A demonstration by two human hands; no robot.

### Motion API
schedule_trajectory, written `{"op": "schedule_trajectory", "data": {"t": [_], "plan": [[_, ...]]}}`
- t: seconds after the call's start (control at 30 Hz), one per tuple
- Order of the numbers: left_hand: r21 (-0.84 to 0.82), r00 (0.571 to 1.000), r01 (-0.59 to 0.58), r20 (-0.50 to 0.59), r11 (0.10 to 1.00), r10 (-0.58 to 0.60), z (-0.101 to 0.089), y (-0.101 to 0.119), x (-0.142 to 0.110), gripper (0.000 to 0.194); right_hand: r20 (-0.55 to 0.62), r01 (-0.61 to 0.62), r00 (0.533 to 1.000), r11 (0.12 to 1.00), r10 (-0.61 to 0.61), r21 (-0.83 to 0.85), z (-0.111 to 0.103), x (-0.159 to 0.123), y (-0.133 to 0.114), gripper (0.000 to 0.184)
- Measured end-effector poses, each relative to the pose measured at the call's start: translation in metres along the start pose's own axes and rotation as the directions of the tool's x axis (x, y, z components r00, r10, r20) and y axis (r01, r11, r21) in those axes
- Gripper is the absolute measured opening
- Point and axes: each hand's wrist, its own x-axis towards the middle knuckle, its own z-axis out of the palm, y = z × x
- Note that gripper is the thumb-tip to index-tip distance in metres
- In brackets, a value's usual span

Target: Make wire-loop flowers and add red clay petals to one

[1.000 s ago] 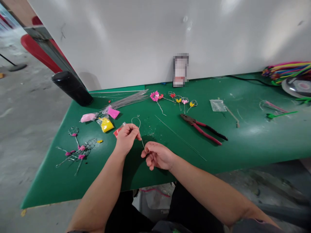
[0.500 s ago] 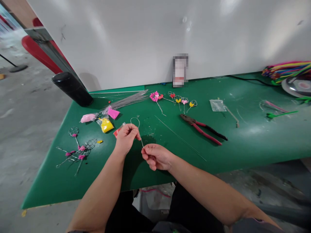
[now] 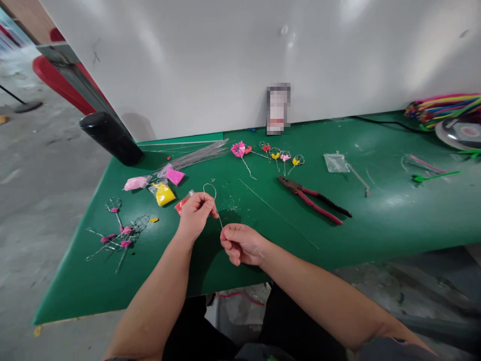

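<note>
A thin metal wire [image 3: 215, 193], bent into a loop at its upper end, runs between my two hands above the green table. My left hand [image 3: 198, 210] pinches it just below the loop. Lower and to the right, my right hand [image 3: 242, 243] grips the other end between thumb and fingertips, the remaining fingers curled. Beside my left hand lies a small bag of red clay-like material [image 3: 183, 202], partly covered by the hand. Two straight wires [image 3: 278, 213] rest on the table right of my hands.
Red-handled pliers [image 3: 313, 199] lie to the right. Small wire flowers [image 3: 276, 155] stand in a row behind, near a bundle of wires [image 3: 199, 156]. Yellow [image 3: 164, 194] and pink bags [image 3: 136, 183] are at left, with wire pieces [image 3: 126, 235] nearer the edge. A phone-like object [image 3: 278, 110] leans on the white panel.
My hands and the wire stay almost in place. The loop has tilted slightly to the right, and my right hand has shifted a tiny bit right.
</note>
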Motion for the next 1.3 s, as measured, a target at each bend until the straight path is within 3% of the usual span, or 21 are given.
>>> {"op": "schedule_trajectory", "data": {"t": [0.2, 0.67, 0.83, 1.0, 1.3], "plan": [[-0.105, 1.0, -0.022, 0.006, 0.994, 0.023, -0.002, -0.001, 0.002, 0.008, 0.03, -0.093, 0.995, 0.996, 0.093, -0.006, 0.0, 0.001, -0.003, 0.028], [-0.003, 0.999, 0.012, 0.035, 1.0, -0.012, 0.001, -0.001, 0.0, 0.007, 0.012, -0.123, 0.992, 0.989, 0.125, -0.079, 0.002, -0.001, -0.004, 0.011], [-0.056, 1.0, -0.012, 0.027, 0.998, 0.013, 0.0, -0.001, 0.0, 0.007, -0.034, 0.002, 0.999, 0.996, -0.005, -0.09, 0.005, 0.0, 0.002, 0.009], [-0.074, 0.999, -0.027, 0.022, 0.997, 0.029, 0.0, 0.002, -0.001, 0.006, -0.14, 0.164, 0.973, 0.978, -0.182, -0.128, 0.008, 0.001, 0.005, 0.01], [-0.125, 0.999, 0.036, 0.02, 0.991, -0.034, 0.003, 0.004, -0.003, 0.008, -0.254, 0.142, 0.943, 0.951, -0.214, -0.274, 0.015, 0.002, 0.005, 0.014]]}}
